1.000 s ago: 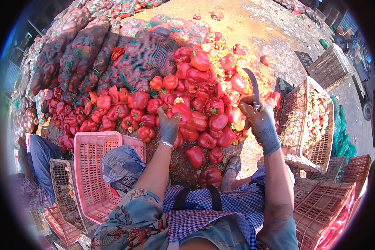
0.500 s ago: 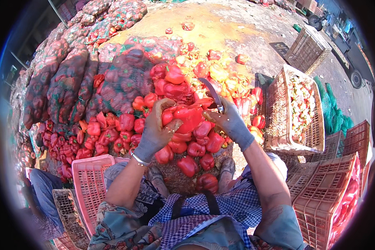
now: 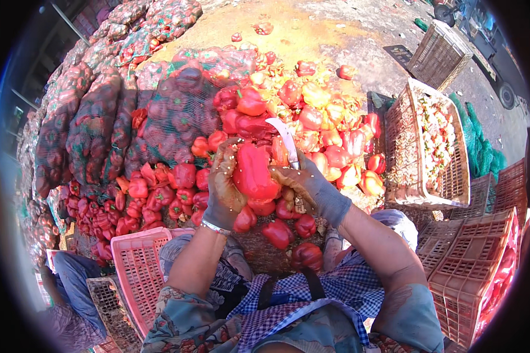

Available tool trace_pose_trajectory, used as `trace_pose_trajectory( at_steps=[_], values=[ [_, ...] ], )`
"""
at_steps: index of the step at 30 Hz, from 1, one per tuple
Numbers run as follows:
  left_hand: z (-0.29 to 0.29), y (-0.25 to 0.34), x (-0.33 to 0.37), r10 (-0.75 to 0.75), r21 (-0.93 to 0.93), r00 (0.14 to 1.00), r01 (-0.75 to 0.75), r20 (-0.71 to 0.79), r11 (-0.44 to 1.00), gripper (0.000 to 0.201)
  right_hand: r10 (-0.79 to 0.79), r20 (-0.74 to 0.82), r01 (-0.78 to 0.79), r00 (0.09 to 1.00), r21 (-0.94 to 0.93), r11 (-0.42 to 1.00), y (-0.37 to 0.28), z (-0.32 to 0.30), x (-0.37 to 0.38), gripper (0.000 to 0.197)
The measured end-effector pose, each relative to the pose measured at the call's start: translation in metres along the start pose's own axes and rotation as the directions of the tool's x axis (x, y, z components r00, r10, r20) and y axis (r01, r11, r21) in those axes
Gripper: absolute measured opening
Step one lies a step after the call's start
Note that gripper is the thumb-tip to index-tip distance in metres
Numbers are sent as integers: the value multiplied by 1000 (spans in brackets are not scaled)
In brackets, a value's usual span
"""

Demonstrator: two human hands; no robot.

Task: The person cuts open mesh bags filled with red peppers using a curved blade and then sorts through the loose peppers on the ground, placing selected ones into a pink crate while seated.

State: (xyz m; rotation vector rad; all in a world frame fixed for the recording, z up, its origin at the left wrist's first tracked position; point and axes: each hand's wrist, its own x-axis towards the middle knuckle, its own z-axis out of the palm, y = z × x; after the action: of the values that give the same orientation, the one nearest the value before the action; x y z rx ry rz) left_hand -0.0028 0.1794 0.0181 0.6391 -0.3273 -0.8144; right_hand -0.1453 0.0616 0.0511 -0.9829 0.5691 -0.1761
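Between my two gloved hands, above the pile, stands a large red bell pepper [image 3: 255, 173]. My left hand [image 3: 222, 183] is closed around its left side, the glove's palm soiled brown. My right hand [image 3: 313, 187] grips a knife [image 3: 286, 139] with a curved blade pointing up and slightly left. Fingers of that hand also reach to the pepper's right side. Much of the knife's handle is hidden in the glove. Beneath and beyond my hands lie many loose red peppers [image 3: 277, 234], the far ones in bright sun.
Full mesh sacks of peppers [image 3: 179, 115] lie at the left. At the right stands a plastic crate [image 3: 397, 141] holding pepper scraps, near green netting [image 3: 477, 141] and stacked crates [image 3: 471, 276]. A pink crate [image 3: 138, 259] is beside my left knee; another person's leg [image 3: 79, 288] shows there.
The pepper has turned more upright between my hands. My right hand has come lower and closer to it, and the knife blade now catches the light. The view has shifted slightly.
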Motion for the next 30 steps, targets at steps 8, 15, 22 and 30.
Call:
trace_pose_trajectory(
  at_steps=[8, 15, 22, 30],
  values=[
    [-9, -15, 6, -13, 246, 994, 39, -107, 969, 29, -207, -95, 176, 974, -267, 948, 21, 6, 9, 83],
    [10, -4, -11, -234, 198, 962, 258, -138, 945, 38, -400, -71, 309, 914, -519, 797, 29, -18, 26, 98],
    [-2, -7, -7, -53, 379, 990, 101, -133, 920, 26, -251, -169, 227, 953, -149, 962, 20, -17, 21, 61],
    [8, -18, -8, 140, 626, 980, -19, -144, 779, 20, -373, -99, 358, 922, -147, 922, 28, 1, 19, 65]
  ],
)
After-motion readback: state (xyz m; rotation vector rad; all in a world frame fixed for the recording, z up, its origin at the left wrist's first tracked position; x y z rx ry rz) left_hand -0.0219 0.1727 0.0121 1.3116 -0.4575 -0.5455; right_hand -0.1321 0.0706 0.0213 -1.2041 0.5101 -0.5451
